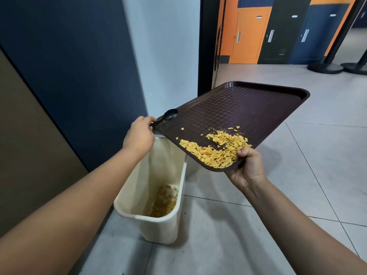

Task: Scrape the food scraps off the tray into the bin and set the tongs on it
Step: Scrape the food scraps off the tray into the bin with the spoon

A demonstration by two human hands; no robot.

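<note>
A dark brown tray (244, 108) hangs tilted over a cream bin (158, 225). My right hand (246, 167) grips its near corner, thumb on top. Yellow flaky scraps (216, 150) are piled at that low near edge, beside my thumb. My left hand (140, 133) holds black tongs (167, 116) whose spoon-shaped tip rests on the tray's left corner. More yellow scraps lie in the bottom of the bin.
The bin stands on a grey tiled floor (297, 185) against a dark blue wall panel (69, 66). A doorway opens behind the tray, with black stanchion bases (325, 67) at the far right. Small crumbs dot the floor near the bin.
</note>
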